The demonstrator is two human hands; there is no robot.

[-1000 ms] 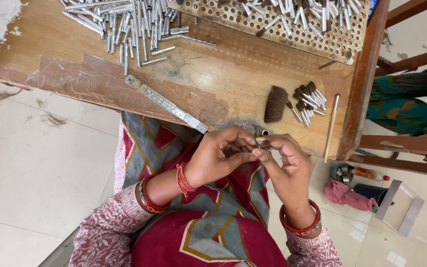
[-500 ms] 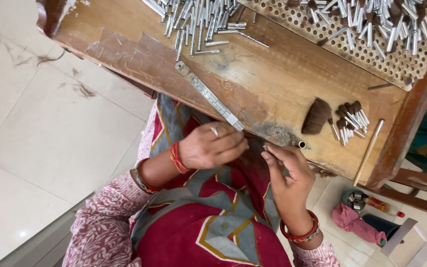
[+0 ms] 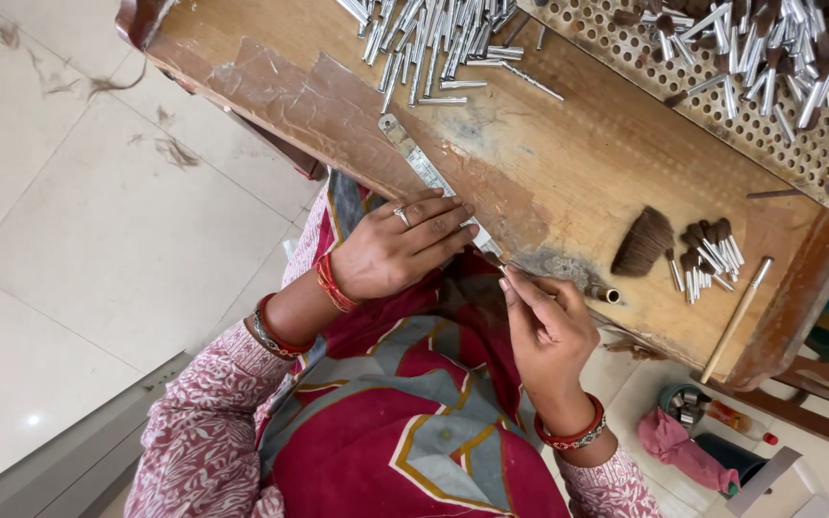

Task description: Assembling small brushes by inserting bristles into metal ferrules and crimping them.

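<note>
Head view: a thin metal tube (image 3: 595, 290) is pinched at the counter (image 3: 568, 182) edge by the right hand (image 3: 547, 331), fingers closed on it. The left hand (image 3: 397, 251) is laid flat, fingers loosely extended, on a metal ruler (image 3: 421, 165). Just beyond, a dark bristle tuft (image 3: 641, 244) and finished small brushes (image 3: 707, 254); loose tubes (image 3: 443, 40) farther up.

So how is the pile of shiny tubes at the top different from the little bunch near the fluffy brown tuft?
The pile of tubes is much bigger and bare metal, scattered loosely at the table's far edge. The little bunch is small, and its tubes carry dark bristle tips, lying close beside the brown tuft. Both are slim silvery tubes lying flat on the wooden table.
</note>
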